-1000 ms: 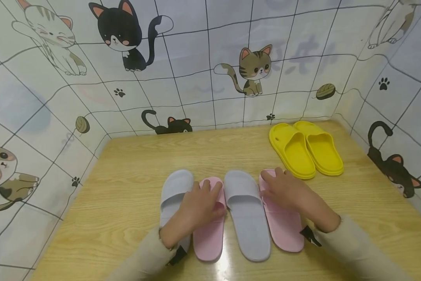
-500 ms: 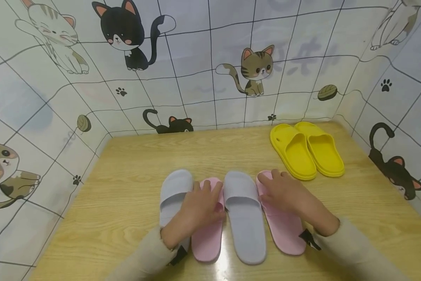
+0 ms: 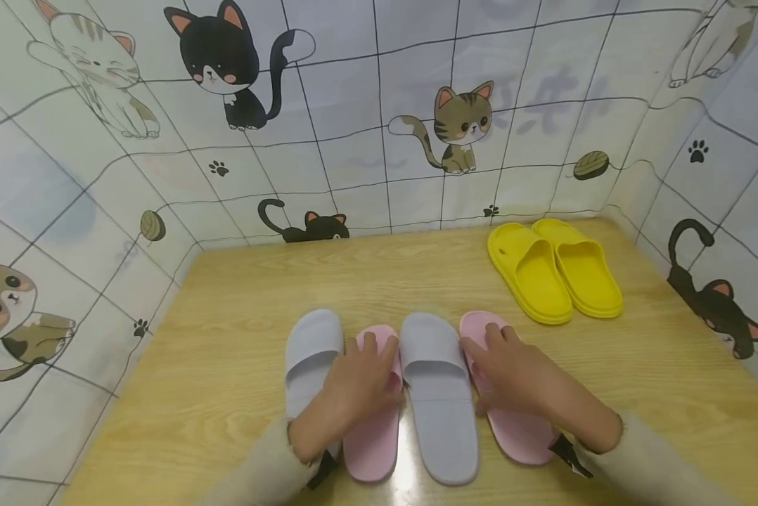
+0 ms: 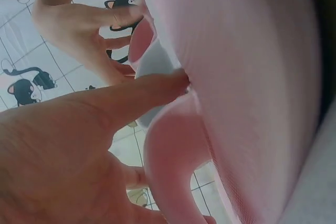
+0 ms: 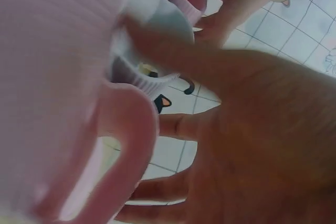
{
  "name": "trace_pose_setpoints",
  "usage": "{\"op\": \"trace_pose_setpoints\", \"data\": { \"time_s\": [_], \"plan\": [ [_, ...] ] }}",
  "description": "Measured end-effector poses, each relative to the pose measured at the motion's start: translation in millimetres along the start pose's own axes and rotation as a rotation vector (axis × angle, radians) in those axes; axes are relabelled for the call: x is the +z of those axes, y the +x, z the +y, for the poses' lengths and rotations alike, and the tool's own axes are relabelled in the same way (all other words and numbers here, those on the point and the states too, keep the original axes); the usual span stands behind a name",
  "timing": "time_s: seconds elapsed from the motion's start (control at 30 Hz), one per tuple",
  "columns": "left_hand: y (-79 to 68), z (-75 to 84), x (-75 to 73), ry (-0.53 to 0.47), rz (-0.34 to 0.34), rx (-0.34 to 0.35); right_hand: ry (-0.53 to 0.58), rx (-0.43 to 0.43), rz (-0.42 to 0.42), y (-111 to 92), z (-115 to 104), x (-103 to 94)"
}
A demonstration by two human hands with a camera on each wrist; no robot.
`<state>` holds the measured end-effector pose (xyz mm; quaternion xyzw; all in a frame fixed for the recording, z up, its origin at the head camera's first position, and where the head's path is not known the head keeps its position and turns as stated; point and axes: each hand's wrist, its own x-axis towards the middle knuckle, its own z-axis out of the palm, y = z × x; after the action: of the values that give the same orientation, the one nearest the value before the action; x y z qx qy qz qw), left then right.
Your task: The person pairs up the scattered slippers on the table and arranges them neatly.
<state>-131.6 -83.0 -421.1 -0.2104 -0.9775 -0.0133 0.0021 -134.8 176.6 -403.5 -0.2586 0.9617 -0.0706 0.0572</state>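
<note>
On the table (image 3: pixel 240 316), the left grey slipper (image 3: pixel 313 348) is placed leftmost. Beside it, the left pink slipper (image 3: pixel 371 450) is pinched by the left hand (image 3: pixel 356 383), fingers over the strap. Next, the right grey slipper (image 3: pixel 445 429) is seen. The right pink slipper (image 3: pixel 521 439) is partly covered by the right hand (image 3: pixel 515 372), fingers spread; whether it is pinched cannot be told, thumb blurred. Yellow slippers (image 3: pixel 540 281) are placed behind, rightmost.
</note>
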Motion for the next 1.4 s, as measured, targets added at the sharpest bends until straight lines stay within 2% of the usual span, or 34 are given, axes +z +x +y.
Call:
{"op": "trace_pose_setpoints", "data": {
  "time_s": [0.17, 0.37, 0.5, 0.73, 0.93, 1.13, 1.23, 1.4],
  "plan": [
    [-3.8, 2.7, -3.0, -0.016, -0.046, -0.017, 0.038, 0.030, -0.030, -11, 3, 5.9],
    [-7.1, 5.7, -6.1, -0.087, -0.087, -0.021, 0.079, 0.101, 0.033, -14, 4, 14.3],
    [-9.4, 9.7, -5.2, -0.123, -0.073, -0.046, 0.126, 0.109, 0.036, -16, 7, 19.2],
    [-13.0, 15.2, -1.9, -0.030, -0.033, -0.068, 0.149, 0.115, -0.011, -13, 18, 19.9],
    [-15.1, 15.8, -5.1, -0.052, -0.056, -0.104, 0.119, 0.080, -0.012, 0, 28, 16.2],
    [-13.3, 13.1, -9.7, -0.069, -0.085, -0.087, 0.090, 0.039, -0.015, 16, 40, 14.3],
    [-10.6, 10.7, -12.9, -0.062, -0.111, -0.054, 0.067, 0.023, 0.003, 28, 44, 13.4],
    [-6.4, 3.5, -17.1, -0.099, -0.172, -0.029, 0.032, 0.057, 0.020, 49, 49, 15.1]
  ]
}}
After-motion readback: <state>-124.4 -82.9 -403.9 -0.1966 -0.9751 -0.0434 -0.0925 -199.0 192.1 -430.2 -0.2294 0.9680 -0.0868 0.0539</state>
